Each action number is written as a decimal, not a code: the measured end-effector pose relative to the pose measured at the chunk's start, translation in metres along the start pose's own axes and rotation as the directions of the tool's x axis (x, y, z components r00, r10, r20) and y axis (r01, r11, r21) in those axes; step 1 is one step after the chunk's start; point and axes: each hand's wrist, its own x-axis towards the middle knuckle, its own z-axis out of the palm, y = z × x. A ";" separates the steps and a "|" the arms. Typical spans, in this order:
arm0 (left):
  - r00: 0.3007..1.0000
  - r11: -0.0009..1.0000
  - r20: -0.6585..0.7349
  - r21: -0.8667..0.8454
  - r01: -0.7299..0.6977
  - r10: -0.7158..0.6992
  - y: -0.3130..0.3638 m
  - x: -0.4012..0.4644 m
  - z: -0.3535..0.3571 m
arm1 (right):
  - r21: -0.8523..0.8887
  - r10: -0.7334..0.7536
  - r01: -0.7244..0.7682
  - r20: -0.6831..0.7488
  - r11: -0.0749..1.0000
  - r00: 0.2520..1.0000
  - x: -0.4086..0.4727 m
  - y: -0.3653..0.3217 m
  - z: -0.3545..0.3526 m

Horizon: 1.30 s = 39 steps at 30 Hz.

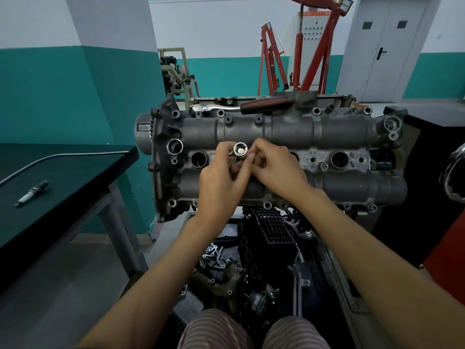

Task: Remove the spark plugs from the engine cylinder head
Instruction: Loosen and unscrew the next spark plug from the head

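Both hands, left (221, 170) and right (274, 165), are pinching the upright socket (240, 149) standing in the cylinder head (289, 129) well, so it's getting lifted straight up, probably.

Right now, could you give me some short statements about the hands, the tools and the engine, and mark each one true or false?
1. Both hands, left hand and right hand, grip the socket over the cylinder head. True.
2. The ratchet is attached to the socket. False: it lies on the far edge of the head.
3. One spark plug lies on the dark table at the left. True.
4. The leftmost plug well holds the socket. False: it stands open.
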 end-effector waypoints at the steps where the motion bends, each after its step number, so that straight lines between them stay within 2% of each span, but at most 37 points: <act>1: 0.999 0.999 0.026 0.037 -0.033 0.032 0.000 -0.001 -0.001 | 0.002 -0.003 0.003 -0.003 1.000 1.000 0.000 0.001 0.000; 4: 0.994 0.991 0.060 0.091 -0.096 0.091 -0.001 -0.001 -0.004 | -0.080 -0.056 0.057 0.016 0.995 0.998 -0.002 0.002 0.001; 8: 0.999 0.999 0.018 0.012 -0.029 0.029 0.000 0.001 -0.003 | -0.211 -0.137 0.132 -0.008 0.969 0.991 -0.005 -0.002 0.001; 10: 0.999 0.998 -0.012 -0.046 0.043 -0.043 0.000 0.003 -0.001 | -0.193 -0.147 0.144 0.000 0.971 0.989 -0.005 -0.003 0.000; 12: 0.997 0.995 -0.019 -0.065 0.080 -0.081 0.001 0.003 0.000 | -0.120 -0.093 0.094 0.016 0.988 0.996 -0.004 -0.003 0.000; 15: 0.999 0.998 0.021 -0.055 0.043 -0.042 0.000 0.001 -0.001 | -0.097 -0.041 0.041 0.005 0.994 0.999 -0.002 0.000 0.001; 19: 0.994 0.993 0.064 0.069 -0.091 0.087 -0.001 -0.002 -0.004 | -0.184 -0.135 0.130 -0.018 0.974 0.991 -0.004 0.000 0.002; 23: 1.000 1.000 0.008 0.000 -0.024 0.024 0.000 0.000 -0.003 | -0.250 -0.213 0.198 -0.033 0.948 0.977 -0.006 -0.001 0.002; 28: 0.998 0.997 -0.012 -0.055 0.056 -0.057 0.002 0.000 -0.001 | -0.127 -0.090 0.090 0.005 0.988 0.996 -0.004 -0.002 0.001; 31: 0.999 1.000 0.031 -0.015 -0.016 0.017 0.000 -0.002 -0.002 | -0.108 -0.058 0.056 -0.010 0.993 0.998 -0.002 0.001 0.001; 35: 0.996 0.997 0.058 0.030 -0.074 0.072 -0.001 -0.002 -0.004 | -0.190 -0.121 0.116 -0.013 0.975 0.993 -0.005 -0.001 0.001; 39: 1.000 0.999 -0.017 -0.047 -0.007 0.006 -0.002 0.000 -0.002 | -0.221 -0.183 0.177 -0.009 0.959 0.983 -0.007 -0.004 -0.001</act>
